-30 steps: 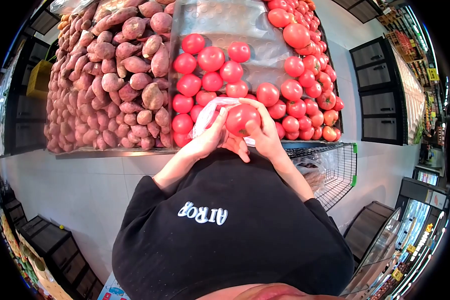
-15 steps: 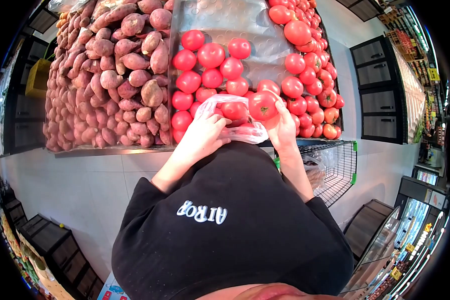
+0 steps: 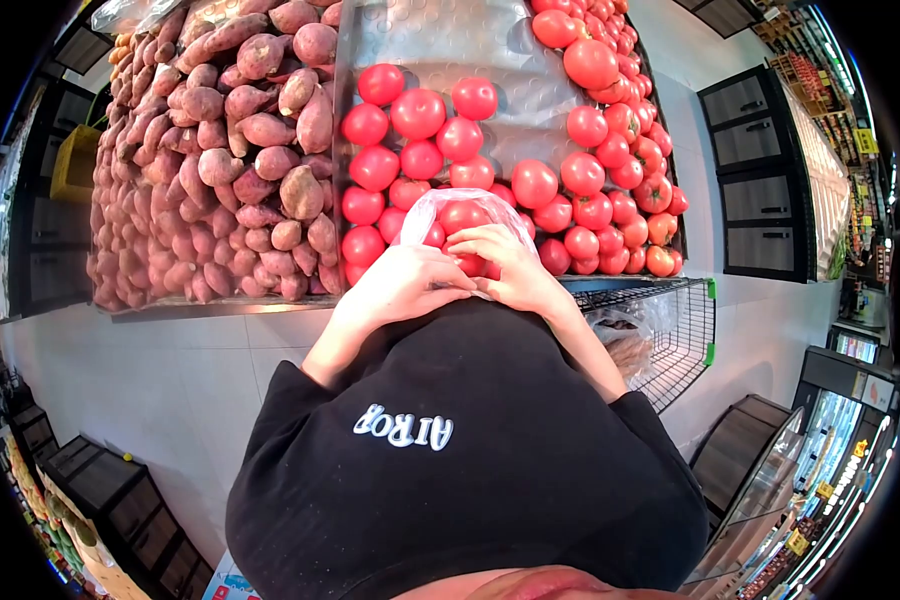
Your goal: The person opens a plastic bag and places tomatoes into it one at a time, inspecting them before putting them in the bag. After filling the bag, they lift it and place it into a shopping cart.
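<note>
A big heap of lumpy, purple-brown sweet potatoes (image 3: 205,165) sits ahead and to the left of the hands. A shiny gray bumpy tray (image 3: 460,40) lies straight ahead, with round red tomatoes (image 3: 417,114) on it. A black wire basket with green corners (image 3: 685,335) is just right of the right hand (image 3: 515,270). The thin, see-through plastic bag (image 3: 420,215) is at the fingers, with red tomatoes inside. The left hand (image 3: 410,283) is curled nearly closed on the bag's near side. The right hand is half open, bent fingers touching the bag; its grip is hard to tell.
</note>
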